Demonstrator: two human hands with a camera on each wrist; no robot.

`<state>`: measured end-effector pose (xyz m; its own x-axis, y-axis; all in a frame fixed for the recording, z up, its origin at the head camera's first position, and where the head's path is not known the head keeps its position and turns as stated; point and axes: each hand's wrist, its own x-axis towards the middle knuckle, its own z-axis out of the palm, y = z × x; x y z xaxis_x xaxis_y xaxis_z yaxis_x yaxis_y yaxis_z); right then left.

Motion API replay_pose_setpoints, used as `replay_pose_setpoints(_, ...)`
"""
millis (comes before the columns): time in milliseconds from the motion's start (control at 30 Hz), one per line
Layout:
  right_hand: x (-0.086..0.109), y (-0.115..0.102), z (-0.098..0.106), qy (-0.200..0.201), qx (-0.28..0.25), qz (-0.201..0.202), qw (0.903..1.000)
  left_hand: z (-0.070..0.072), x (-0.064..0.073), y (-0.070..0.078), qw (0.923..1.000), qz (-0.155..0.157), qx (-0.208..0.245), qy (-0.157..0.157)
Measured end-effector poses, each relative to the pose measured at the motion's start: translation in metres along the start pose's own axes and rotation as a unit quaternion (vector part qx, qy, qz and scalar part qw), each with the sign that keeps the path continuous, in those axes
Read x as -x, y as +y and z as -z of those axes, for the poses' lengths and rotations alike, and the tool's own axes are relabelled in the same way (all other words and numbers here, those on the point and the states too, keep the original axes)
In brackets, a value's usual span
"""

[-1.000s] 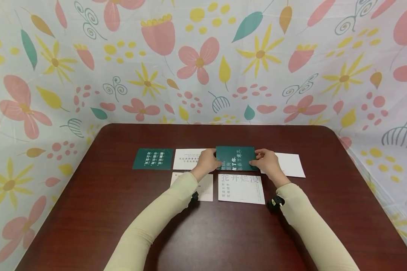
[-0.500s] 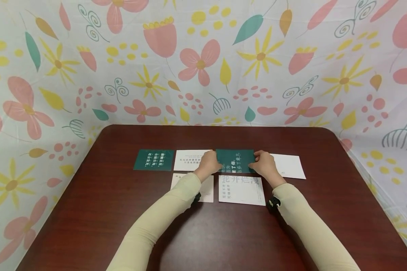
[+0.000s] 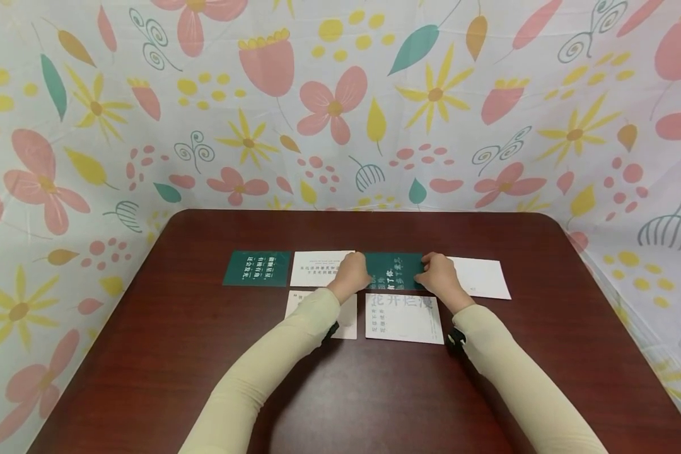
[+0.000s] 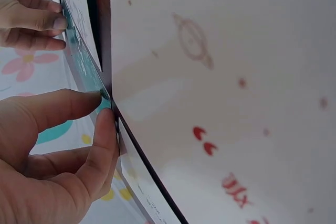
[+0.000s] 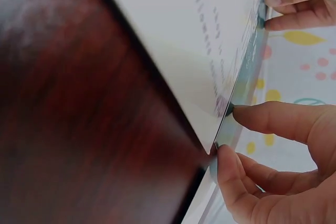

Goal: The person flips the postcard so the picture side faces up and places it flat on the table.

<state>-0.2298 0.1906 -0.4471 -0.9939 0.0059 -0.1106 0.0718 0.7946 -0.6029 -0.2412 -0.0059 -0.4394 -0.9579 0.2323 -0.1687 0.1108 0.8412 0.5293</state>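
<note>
A dark green card (image 3: 394, 271) with white Chinese writing lies in the back row, between my two hands. My left hand (image 3: 350, 275) pinches its left edge; the left wrist view shows thumb and forefinger close together on the green edge. On the opposite side, my right hand (image 3: 441, 277) has thumb and fingertips on the right edge, seen closely in the right wrist view. A white card (image 3: 312, 268) is partly covered by my left hand, and another white card (image 3: 485, 277) reaches out behind my right hand. Just in front lies a white card with large grey characters (image 3: 404, 321).
A second green card (image 3: 256, 268) ends the row at the left. A pale card with small red marks (image 3: 347, 321) lies partly under my left forearm. All rest on a dark red-brown table (image 3: 352, 403), with a flowered cloth (image 3: 340, 164) hanging behind its far edge.
The green card between my hands has come down from slightly above the table to lie in line with the row. Both hands have lowered with it, staying at its sides.
</note>
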Motion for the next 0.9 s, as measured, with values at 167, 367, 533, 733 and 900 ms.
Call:
replay_pose_setpoints(167,0.001,0.001,0.001,0.006,0.0,0.013,0.9999,-0.001,0.0,0.002,1.0,-0.003,-0.007,0.004)
replay_pose_setpoints(367,0.004,0.007,0.008,0.026,-0.018,0.034,0.9989,-0.002,0.002,0.005,0.9996,-0.016,0.01,0.021)
replay_pose_setpoints(533,0.007,0.016,0.02,0.053,-0.043,0.05,0.9964,-0.004,0.006,0.012,0.9964,-0.038,0.065,0.039)
replay_pose_setpoints(733,0.012,0.032,0.035,0.094,-0.043,0.065,0.9925,-0.009,0.007,0.025,0.9856,-0.072,0.147,0.041)
replay_pose_setpoints(900,0.02,0.045,0.048,0.117,-0.04,0.061,0.9905,-0.018,0.007,0.038,0.9751,-0.065,0.211,0.02)
